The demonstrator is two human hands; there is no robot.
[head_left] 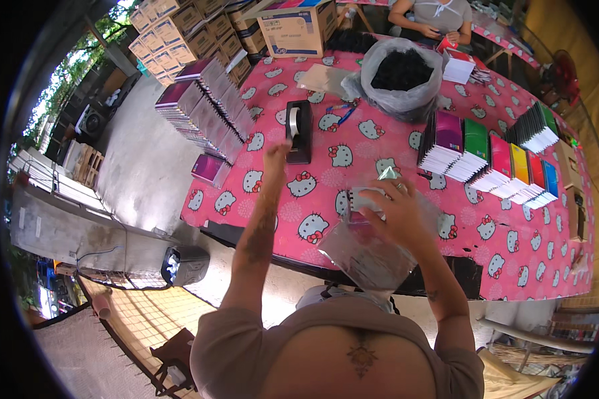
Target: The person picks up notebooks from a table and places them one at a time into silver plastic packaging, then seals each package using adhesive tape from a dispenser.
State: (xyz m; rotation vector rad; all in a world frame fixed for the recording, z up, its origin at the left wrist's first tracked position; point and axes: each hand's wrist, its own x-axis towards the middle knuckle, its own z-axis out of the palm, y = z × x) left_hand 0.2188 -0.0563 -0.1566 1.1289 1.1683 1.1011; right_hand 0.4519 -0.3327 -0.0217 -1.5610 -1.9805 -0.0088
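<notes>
My left hand (277, 154) is closed, its fingertips at the near left side of a black tape dispenser (302, 136) with a pale roll; anything pinched in them is too small to make out. Fingers spread, my right hand (399, 216) lies over a clear plastic sleeve (369, 263) near the table's front edge. A notebook with a purple cover (359, 231) shows inside the sleeve, partly hidden by that hand. Beyond the dispenser, blue-handled scissors or a similar cutter (345, 114) rests on the pink patterned cloth.
Stacked wrapped notebooks (203, 110) stand at the left edge. Several piles of coloured notebooks (476, 149) are at right. A plastic bag of black material (402, 70) and a cardboard box (293, 32) sit at the back. Another person (439, 20) sits across the table. A black bin (188, 265) stands below.
</notes>
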